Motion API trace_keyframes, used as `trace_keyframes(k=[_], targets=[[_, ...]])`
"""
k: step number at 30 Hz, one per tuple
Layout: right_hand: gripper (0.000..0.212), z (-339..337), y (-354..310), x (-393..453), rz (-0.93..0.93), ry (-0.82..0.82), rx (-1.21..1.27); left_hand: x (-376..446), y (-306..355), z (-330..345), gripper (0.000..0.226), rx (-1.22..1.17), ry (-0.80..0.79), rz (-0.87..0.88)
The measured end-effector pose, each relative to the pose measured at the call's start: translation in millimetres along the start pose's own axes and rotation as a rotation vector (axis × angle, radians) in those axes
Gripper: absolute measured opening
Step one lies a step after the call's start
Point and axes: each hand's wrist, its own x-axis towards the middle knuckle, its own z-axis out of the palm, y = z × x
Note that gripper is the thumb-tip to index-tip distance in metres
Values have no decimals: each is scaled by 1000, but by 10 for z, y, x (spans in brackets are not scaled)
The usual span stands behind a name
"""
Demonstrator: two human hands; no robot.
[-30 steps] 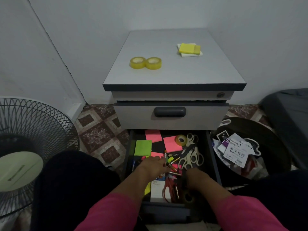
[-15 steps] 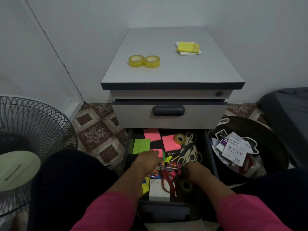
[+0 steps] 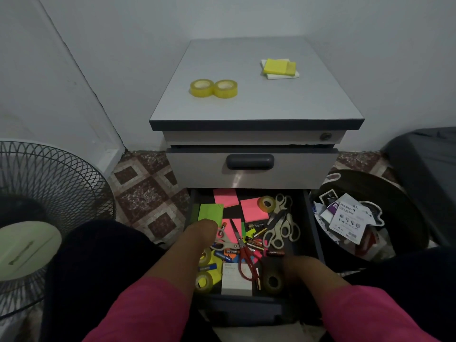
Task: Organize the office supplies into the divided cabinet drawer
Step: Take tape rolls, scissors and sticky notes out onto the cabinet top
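A person in pink sleeves reaches both hands into the open bottom drawer (image 3: 311, 218) of a small grey cabinet (image 3: 256, 104). The left hand (image 3: 202, 230) is inside the drawer at its left side, just in front of a green sticky-note pad (image 3: 209, 212); its fingers are blurred and turned away, so its grip cannot be told. The right hand (image 3: 293, 266) is low at the drawer's front right, beside a dark tape roll (image 3: 272, 281); its fingers are hidden too, and whether it holds anything cannot be told. The drawer holds a loose jumble: pink sticky notes (image 3: 253, 209) toward the back, a clear tape roll (image 3: 267, 204) touching them, grey-handled scissors (image 3: 281, 225) at the right, red-handled scissors (image 3: 244, 253) in the middle, scattered batteries (image 3: 256, 239), a white box (image 3: 235, 277) at the front, and yellow tape rolls (image 3: 203, 280) at the front left. On top of the cabinet sit two yellow tape rolls (image 3: 213, 88) touching each other, and well apart from them a yellow sticky-note stack (image 3: 278, 67). To the drawer's right stands a dark bin (image 3: 399, 206) of packaging; to its left, a fan (image 3: 37, 206).
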Motion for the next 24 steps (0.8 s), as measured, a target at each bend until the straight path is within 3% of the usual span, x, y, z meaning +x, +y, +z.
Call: trace_keyframes(k=[7, 17, 24], targets=[[37, -17, 27, 137, -1, 119, 76, -19, -3, -30, 39, -17, -127, -18], [35, -13, 48, 113, -26, 138, 99, -173, 85, -116, 37, 43, -20, 29], [30, -74, -48, -35, -75, 334, 92, -384, 257, 71, 37, 254, -183, -14]])
